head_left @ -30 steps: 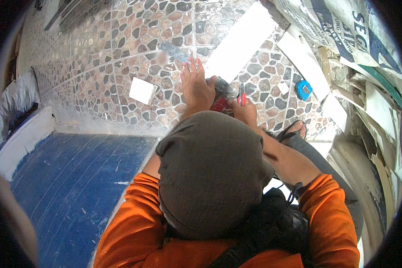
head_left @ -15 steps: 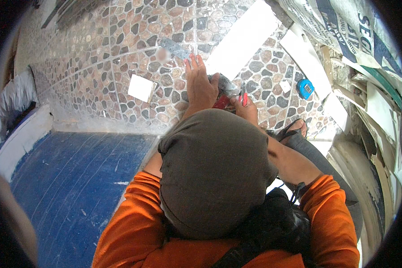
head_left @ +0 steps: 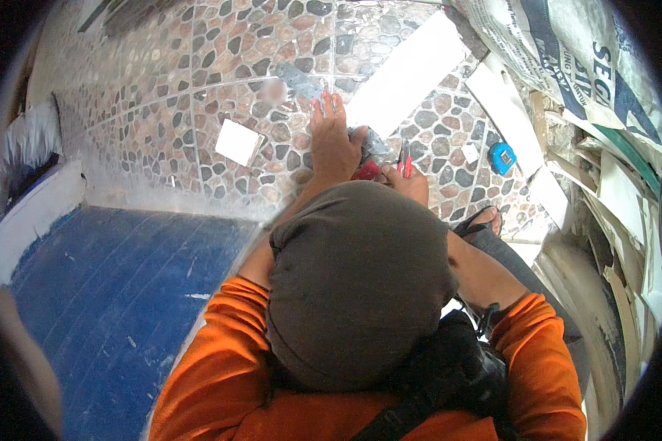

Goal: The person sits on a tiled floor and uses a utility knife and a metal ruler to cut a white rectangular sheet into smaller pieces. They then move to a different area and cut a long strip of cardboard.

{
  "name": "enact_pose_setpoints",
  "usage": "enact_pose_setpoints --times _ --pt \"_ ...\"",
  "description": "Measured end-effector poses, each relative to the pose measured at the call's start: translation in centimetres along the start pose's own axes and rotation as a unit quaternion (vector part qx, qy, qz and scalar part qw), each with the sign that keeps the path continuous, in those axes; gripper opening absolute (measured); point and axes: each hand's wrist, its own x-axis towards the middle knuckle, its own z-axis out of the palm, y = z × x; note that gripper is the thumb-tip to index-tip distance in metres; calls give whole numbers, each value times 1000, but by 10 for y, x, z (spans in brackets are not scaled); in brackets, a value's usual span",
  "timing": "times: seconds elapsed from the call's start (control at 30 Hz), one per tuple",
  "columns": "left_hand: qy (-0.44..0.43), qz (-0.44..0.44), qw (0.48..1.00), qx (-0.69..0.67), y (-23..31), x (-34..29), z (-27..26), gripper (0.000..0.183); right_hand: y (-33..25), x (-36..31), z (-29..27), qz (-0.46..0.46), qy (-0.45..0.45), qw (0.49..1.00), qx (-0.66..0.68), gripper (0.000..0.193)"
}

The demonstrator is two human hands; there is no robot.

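My left hand (head_left: 336,147) lies with its fingers stretched out, thumb apart, beside the near end of a long white panel (head_left: 408,70). Its fingertips reach the lower end of a flat grey metal strip (head_left: 299,79) on the floor. My right hand (head_left: 410,185) is closed around a small red-handled tool (head_left: 408,166) with a thin dark pointed tip; its exact kind does not show. Between the hands sits a grey metal piece (head_left: 376,142) with a red part (head_left: 366,171) below it, partly covered by the left hand and the cap.
A small white square piece (head_left: 237,142) lies on the pebble-patterned floor at left. At right are a blue tape measure (head_left: 502,158), white strips (head_left: 504,110), stacked offcuts (head_left: 625,191) and a printed sack (head_left: 566,51). A blue surface (head_left: 125,294) fills the lower left.
The view has shifted slightly, so the floor things appear a little lower and further right. Both hands keep nearly the same place and the right still grips the red-handled tool.
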Motion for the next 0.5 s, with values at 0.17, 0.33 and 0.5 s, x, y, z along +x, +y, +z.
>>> enact_pose_setpoints --times 0.17,0.33,0.5 --pt "11 7 999 -35 4 -1 1 83 0 -2 5 23 12 996 80 17" --pt "27 26 999 -33 3 -4 7 83 4 1 4 -17 -4 997 72 15" --pt "37 41 998 -3 -1 -5 5 83 2 0 4 -17 -24 995 90 14"
